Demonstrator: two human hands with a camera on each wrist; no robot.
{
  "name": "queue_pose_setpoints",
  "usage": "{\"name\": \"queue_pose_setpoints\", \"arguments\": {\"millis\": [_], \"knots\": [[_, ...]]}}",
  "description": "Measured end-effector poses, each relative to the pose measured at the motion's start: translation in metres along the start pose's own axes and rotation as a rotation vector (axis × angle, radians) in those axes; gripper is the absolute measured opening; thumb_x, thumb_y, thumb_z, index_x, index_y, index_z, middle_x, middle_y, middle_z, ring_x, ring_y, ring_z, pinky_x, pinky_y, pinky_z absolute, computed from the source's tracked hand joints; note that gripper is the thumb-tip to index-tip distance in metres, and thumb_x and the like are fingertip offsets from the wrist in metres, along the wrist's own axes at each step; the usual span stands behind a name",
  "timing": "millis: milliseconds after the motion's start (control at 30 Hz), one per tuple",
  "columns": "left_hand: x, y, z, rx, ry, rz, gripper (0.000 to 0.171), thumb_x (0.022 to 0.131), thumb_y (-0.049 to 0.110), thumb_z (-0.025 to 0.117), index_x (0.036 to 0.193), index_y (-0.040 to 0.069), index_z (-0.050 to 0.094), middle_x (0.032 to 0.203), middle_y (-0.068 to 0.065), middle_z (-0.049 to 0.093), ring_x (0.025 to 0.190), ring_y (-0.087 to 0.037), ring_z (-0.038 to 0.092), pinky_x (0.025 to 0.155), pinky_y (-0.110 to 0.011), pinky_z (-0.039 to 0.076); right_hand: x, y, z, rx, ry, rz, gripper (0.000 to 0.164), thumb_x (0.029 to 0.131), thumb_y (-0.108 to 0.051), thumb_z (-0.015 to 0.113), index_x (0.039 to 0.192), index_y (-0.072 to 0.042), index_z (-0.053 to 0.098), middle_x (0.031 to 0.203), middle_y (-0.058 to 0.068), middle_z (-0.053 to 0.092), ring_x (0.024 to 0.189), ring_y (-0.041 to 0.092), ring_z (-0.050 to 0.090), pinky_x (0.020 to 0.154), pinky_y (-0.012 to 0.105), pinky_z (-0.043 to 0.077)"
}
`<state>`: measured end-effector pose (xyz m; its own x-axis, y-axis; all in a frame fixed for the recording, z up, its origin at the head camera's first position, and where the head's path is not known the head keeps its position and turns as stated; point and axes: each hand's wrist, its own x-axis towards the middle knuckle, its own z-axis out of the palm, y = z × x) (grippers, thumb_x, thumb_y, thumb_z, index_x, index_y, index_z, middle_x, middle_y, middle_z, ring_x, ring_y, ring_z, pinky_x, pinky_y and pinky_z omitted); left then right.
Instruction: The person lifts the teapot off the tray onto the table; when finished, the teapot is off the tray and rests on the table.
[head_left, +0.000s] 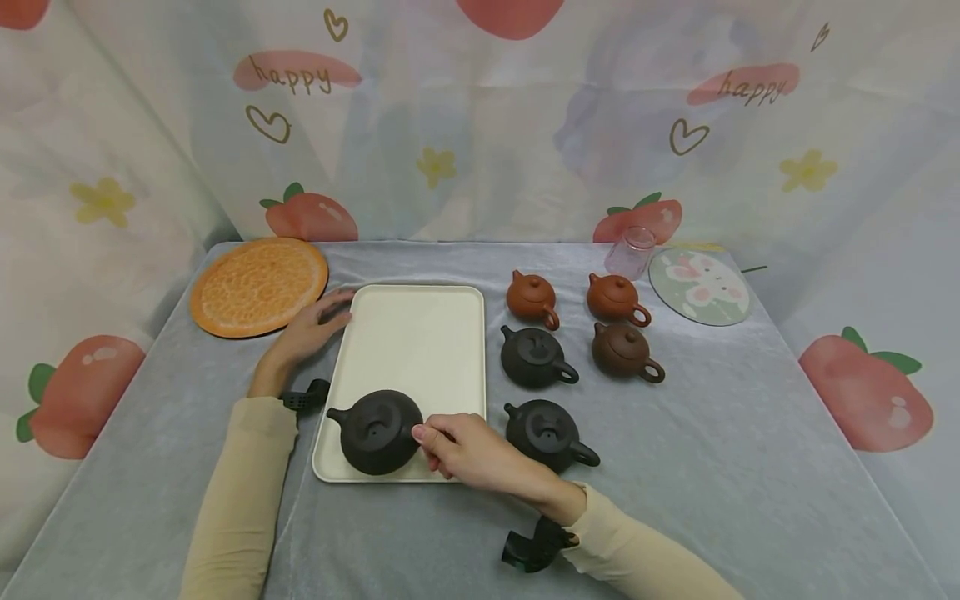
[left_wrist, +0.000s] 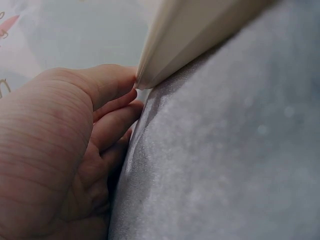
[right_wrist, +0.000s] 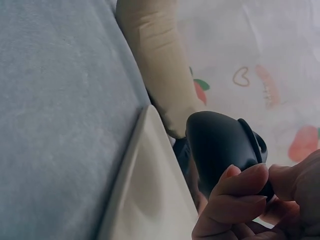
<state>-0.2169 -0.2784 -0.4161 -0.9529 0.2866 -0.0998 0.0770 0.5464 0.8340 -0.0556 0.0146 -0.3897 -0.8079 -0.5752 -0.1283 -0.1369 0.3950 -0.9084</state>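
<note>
My right hand (head_left: 480, 454) pinches the handle of a black teapot (head_left: 378, 437), which is over the near end of a cream rectangular tray (head_left: 420, 342). Its spout points left. The right wrist view shows the fingers and thumb around the handle, with the round teapot body (right_wrist: 217, 142) beside the tray's rim (right_wrist: 150, 150). At the tray's far left corner is my left hand (head_left: 306, 335). In the left wrist view its thumb (left_wrist: 112, 82) touches the tray's edge (left_wrist: 175, 50), the other fingers loosely bent beside it.
Right of the tray stand two black teapots, one near (head_left: 547, 435) and one farther (head_left: 534, 358), two orange-brown teapots (head_left: 531, 297) and a dark brown teapot (head_left: 621, 350). A glass jar (head_left: 632, 254) and a rabbit-patterned mat (head_left: 699, 287) lie behind; an orange round mat (head_left: 258, 287) lies left.
</note>
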Motion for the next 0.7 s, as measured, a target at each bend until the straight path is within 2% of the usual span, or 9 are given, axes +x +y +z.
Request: {"name": "queue_pose_setpoints", "arguments": {"millis": [133, 400, 700], "knots": [[0.001, -0.002, 0.000, 0.008, 0.008, -0.010, 0.053, 0.101, 0.014, 0.054, 0.147, -0.004, 0.038, 0.159, -0.025, 0.020, 0.149, -0.041, 0.012, 0.117, -0.061, 0.014, -0.004, 0.001, -0.007, 0.018, -0.003, 0.016, 0.040, 0.103, -0.030, 0.049, 0.072, -0.007, 0.058, 0.062, -0.004, 0.053, 0.052, 0.004, 0.046, 0.050, 0.019, 0.036], [0.018, -0.035, 0.000, 0.033, 0.033, 0.008, 0.056, 0.100, 0.026, 0.058, 0.149, 0.005, 0.040, 0.160, -0.018, 0.024, 0.150, -0.036, 0.013, 0.117, -0.060, 0.015, -0.013, 0.005, -0.024, -0.020, 0.030, 0.022, 0.041, 0.103, -0.037, 0.048, 0.074, -0.009, 0.059, 0.065, -0.004, 0.056, 0.055, 0.004, 0.050, 0.053, 0.020, 0.040], [0.020, -0.040, 0.000, 0.043, 0.040, 0.031, 0.056, 0.099, 0.028, 0.058, 0.148, 0.005, 0.042, 0.159, -0.019, 0.027, 0.149, -0.036, 0.015, 0.117, -0.059, 0.016, -0.024, 0.006, -0.043, -0.050, 0.072, 0.002, 0.041, 0.103, -0.036, 0.048, 0.073, -0.010, 0.060, 0.064, -0.002, 0.056, 0.056, 0.007, 0.052, 0.056, 0.021, 0.040]]}}
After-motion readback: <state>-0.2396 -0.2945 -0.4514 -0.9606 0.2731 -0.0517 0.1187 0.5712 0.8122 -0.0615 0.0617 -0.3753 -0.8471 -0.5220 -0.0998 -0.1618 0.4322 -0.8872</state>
